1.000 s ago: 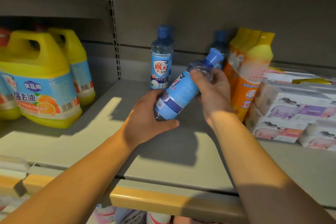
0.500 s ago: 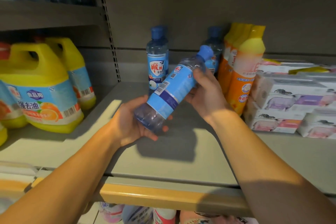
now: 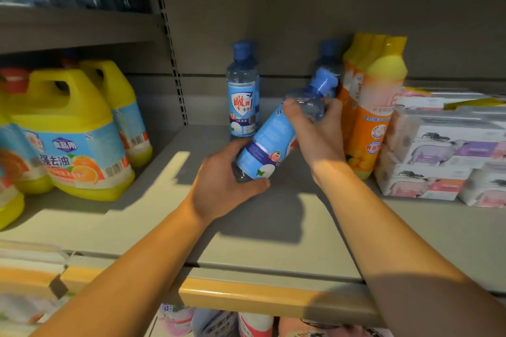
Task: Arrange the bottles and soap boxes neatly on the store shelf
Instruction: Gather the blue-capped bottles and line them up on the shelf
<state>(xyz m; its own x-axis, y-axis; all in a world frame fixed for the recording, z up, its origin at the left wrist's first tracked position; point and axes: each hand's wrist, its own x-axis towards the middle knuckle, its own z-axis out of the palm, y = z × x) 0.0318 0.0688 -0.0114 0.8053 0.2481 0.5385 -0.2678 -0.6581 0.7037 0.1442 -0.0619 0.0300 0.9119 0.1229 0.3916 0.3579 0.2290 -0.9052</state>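
A clear blue-labelled bottle [image 3: 271, 142] with a blue cap is tilted above the grey shelf [image 3: 273, 227], cap pointing up and right. My left hand [image 3: 221, 183] grips its base from below. My right hand [image 3: 315, 128] wraps its neck and shoulder. Behind stands an upright matching blue bottle [image 3: 242, 93]; another blue bottle [image 3: 327, 60] stands further right, partly hidden by the held one. White soap boxes [image 3: 438, 150] with animal pictures are stacked at the right.
Orange-and-yellow bottles [image 3: 375, 107] stand in a row between the blue bottles and the soap boxes. Large yellow jugs [image 3: 71, 134] fill the left bay. A yellow price rail [image 3: 260, 298] runs along the shelf's front edge, with more goods below.
The bottle has been turned about its long axis, so a different side of the label faces me. My left hand has shut around the base again, and both hands moved slightly toward the back.
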